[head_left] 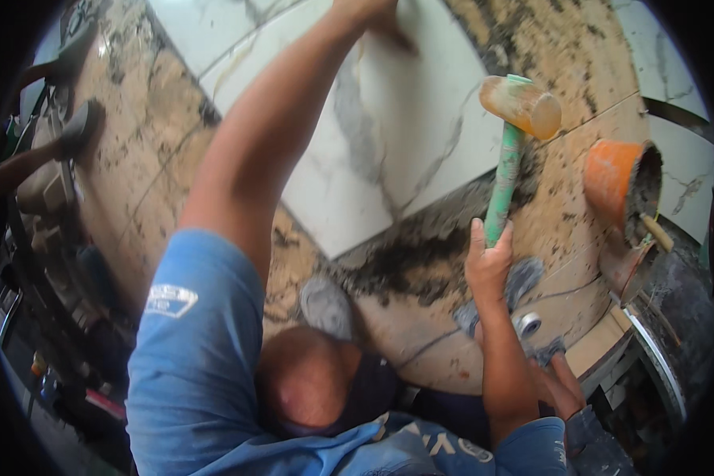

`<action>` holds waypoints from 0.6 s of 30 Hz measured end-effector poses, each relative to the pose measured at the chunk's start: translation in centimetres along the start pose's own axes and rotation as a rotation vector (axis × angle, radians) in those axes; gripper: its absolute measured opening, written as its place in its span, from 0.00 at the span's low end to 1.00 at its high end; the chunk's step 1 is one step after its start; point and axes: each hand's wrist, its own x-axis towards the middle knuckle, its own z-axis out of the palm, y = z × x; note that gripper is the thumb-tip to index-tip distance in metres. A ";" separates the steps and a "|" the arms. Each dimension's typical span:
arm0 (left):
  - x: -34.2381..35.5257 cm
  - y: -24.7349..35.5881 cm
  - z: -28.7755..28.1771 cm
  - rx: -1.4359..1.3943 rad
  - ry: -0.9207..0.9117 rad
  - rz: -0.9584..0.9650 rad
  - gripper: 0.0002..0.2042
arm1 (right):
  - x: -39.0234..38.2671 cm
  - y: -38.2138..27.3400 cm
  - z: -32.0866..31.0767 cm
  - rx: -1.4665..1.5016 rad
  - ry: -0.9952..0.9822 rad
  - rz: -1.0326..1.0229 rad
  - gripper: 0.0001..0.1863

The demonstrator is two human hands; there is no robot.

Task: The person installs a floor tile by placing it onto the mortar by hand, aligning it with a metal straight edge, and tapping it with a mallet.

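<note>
My right hand (490,262) is closed round the lower end of a mallet's green handle. The mallet (522,105) is raised, its amber, translucent head beyond the handle and to the right of a large tile. That tile (408,131) is white with grey veining and lies on a bed of grey mortar (420,254), which shows along its near edge. My left arm stretches over the tile. At the top edge, my left hand (373,14) is partly cut off by the picture; it is over the tile's far part with a finger or thumb extended.
An orange bucket (611,184) lies tilted at the right, mortar inside, with a wooden-handled tool (657,232) at its mouth. A white roll (527,324) lies near my right forearm. My grey shoe (325,308) is near the tile's corner. Footwear of another person (83,131) seems visible left.
</note>
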 end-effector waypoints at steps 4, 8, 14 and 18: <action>-0.1 -0.6 1.2 -0.001 -0.008 0.006 0.66 | -3.4 3.9 0.5 -0.179 -0.215 0.071 0.20; -0.2 -1.2 1.5 0.021 -0.017 -0.008 0.67 | -6.2 3.4 0.5 -0.082 -0.229 0.022 0.21; -0.3 -0.8 1.5 0.006 -0.010 -0.008 0.68 | -7.9 4.8 1.4 -0.164 -0.265 -0.002 0.22; 0.2 -0.6 1.7 0.014 -0.021 0.002 0.68 | -7.9 4.0 1.2 -0.201 -0.287 -0.070 0.23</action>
